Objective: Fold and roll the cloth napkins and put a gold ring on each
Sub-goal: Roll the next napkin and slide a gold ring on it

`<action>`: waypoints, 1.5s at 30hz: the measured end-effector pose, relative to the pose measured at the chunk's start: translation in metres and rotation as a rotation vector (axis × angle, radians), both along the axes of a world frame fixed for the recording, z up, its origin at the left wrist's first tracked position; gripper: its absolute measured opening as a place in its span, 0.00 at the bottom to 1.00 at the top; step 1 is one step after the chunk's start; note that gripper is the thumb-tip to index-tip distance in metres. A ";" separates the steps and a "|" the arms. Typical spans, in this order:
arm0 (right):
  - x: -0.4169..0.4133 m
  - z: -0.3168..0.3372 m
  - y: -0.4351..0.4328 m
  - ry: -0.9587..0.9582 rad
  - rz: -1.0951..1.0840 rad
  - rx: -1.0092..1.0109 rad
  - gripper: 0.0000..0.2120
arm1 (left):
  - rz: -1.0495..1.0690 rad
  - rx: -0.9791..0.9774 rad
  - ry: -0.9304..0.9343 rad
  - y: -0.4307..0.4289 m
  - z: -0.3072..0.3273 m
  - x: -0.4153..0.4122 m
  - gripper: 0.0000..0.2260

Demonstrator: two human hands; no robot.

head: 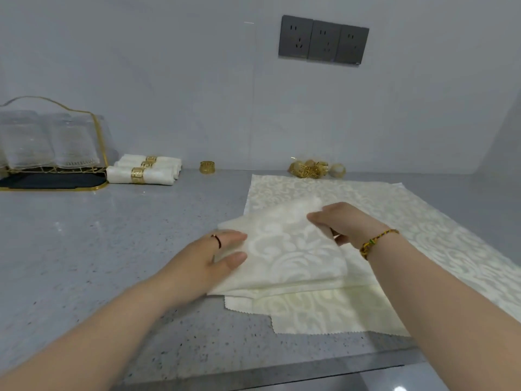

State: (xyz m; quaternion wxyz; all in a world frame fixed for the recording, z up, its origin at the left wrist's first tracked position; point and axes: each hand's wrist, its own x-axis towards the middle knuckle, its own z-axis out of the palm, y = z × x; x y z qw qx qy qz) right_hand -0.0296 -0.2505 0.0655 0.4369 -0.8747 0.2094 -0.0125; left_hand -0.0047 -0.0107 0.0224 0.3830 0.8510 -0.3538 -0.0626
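Folded napkin lay front-centre on the grey table, on top of more flat napkins (pinked edges showing at the front). Left hand had straight fingers, touching the folded napkin's left edge, no curl round it. Right hand was curled, pinching the folded napkin at its far right corner, that corner lifted a bit. Three rolled napkins, each with a gold band, sat stacked at the back left, just beside a gold wire glass rack. One loose gold ring stood by the wall, near them. Pile of gold rings sat at the back, behind the flat napkins. Dark sockets on the wall.
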 end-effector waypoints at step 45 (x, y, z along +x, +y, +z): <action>-0.019 -0.035 -0.066 -0.138 -0.038 -0.225 0.11 | 0.106 0.266 -0.839 0.008 -0.019 0.041 0.05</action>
